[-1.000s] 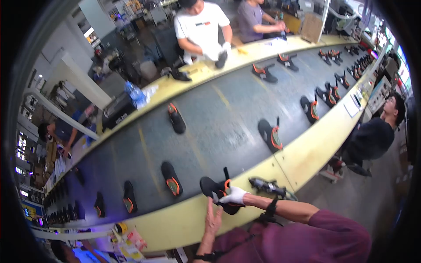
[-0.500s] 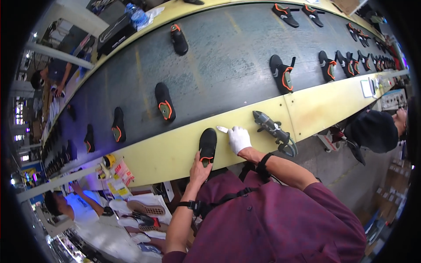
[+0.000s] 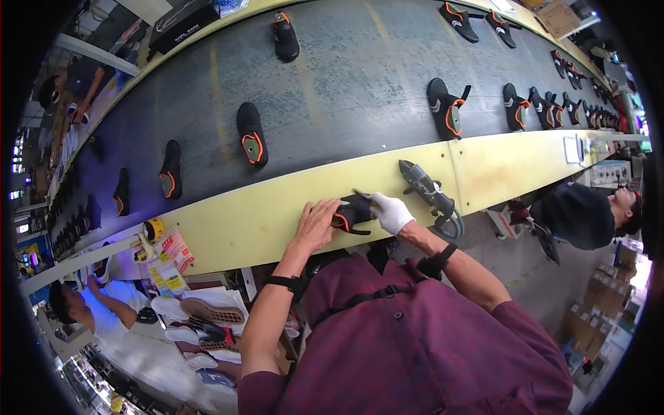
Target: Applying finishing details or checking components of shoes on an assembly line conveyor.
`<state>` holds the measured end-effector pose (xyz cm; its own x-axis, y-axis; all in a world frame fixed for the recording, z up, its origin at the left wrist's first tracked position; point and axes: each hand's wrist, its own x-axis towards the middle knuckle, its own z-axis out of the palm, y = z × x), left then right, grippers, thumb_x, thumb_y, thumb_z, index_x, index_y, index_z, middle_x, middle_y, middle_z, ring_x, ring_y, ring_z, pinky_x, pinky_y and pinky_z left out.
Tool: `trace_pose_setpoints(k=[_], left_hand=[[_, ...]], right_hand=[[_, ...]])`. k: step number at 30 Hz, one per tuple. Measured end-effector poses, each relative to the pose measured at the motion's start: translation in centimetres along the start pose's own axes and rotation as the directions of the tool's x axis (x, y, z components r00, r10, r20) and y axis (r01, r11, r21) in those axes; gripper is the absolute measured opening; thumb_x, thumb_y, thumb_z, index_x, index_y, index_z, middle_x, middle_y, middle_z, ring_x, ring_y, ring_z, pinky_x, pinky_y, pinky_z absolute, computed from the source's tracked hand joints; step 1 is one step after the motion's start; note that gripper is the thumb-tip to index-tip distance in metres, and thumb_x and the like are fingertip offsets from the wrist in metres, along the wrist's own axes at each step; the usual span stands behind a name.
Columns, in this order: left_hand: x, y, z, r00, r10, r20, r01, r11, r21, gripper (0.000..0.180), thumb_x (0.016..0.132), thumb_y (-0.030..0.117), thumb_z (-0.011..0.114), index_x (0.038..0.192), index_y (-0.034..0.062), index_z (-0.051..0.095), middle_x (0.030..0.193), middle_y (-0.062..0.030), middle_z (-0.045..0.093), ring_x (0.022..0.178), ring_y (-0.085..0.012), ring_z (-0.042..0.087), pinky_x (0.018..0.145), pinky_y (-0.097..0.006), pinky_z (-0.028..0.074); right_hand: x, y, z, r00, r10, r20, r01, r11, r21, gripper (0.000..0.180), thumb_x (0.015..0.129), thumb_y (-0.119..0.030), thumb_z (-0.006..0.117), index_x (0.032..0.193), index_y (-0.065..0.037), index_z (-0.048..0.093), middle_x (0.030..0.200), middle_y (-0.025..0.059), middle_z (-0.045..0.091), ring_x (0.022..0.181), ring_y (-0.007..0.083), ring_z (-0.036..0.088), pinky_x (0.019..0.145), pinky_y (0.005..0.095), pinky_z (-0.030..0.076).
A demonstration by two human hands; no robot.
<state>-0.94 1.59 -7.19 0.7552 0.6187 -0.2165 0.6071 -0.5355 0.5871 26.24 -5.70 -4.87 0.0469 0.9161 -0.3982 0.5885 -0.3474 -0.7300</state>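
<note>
The step in hand appears to be two-handed work on a single black shoe [image 3: 356, 210] at the table [image 3: 263, 221], with the shoe being steadied about its upper and strap. The shoe lies over the pale yellow table near its front edge, between the two hands. The left hand [image 3: 317, 225], bare, holds the shoe from its left side, the fingers laid close together across it. The right hand [image 3: 392, 213], in a white glove, is drawn in narrow at the shoe's right side; whether it grips the shoe itself or a small tool cannot be told, as the fingers and a pale tip beside them are too small to resolve. In my judgement, the next move calls for a firm left hold while the right works with care, avoiding marks on the upper. As to condition, the shoe is dark, with orange edging at the collar and a black strap hanging loose toward the person; no damage is discernible. A black hand tool [image 3: 427, 188] rests on the table to the right, apart from the hands. Beyond, similar shoes [image 3: 252, 135] stand on the dark belt [image 3: 346, 90].
</note>
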Motion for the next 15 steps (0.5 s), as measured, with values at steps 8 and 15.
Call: trace_pose_setpoints(k=[8, 15], left_hand=[[0.4, 2.1, 1.6, 0.958, -0.114, -0.262, 0.134, 0.989, 0.062, 0.078, 0.080, 0.013, 0.088, 0.147, 0.0001, 0.050, 0.145, -0.0199, 0.053, 0.135, -0.0410, 0.052, 0.110, -0.055, 0.042], [0.6, 1.9, 1.7, 0.957, -0.132, -0.258, 0.159, 0.984, 0.084, 0.079, 0.076, 0.014, 0.090, 0.144, 0.0016, 0.051, 0.142, -0.0192, 0.052, 0.133, -0.0411, 0.051, 0.106, -0.054, 0.044]], right_hand=[[1.2, -2.4, -2.5, 0.930, -0.253, 0.267, 0.359, 0.780, -0.512, 0.012, 0.094, -0.014, 0.065, 0.103, -0.008, 0.070, 0.093, 0.0169, 0.076, 0.085, 0.0393, 0.076, 0.071, 0.0507, 0.061], [3.3, -5.0, -3.3, 0.902, -0.194, 0.386, 0.414, 0.641, -0.646, 0.012, 0.091, -0.014, 0.067, 0.097, -0.005, 0.074, 0.088, 0.0182, 0.078, 0.084, 0.0383, 0.079, 0.073, 0.0494, 0.063]])
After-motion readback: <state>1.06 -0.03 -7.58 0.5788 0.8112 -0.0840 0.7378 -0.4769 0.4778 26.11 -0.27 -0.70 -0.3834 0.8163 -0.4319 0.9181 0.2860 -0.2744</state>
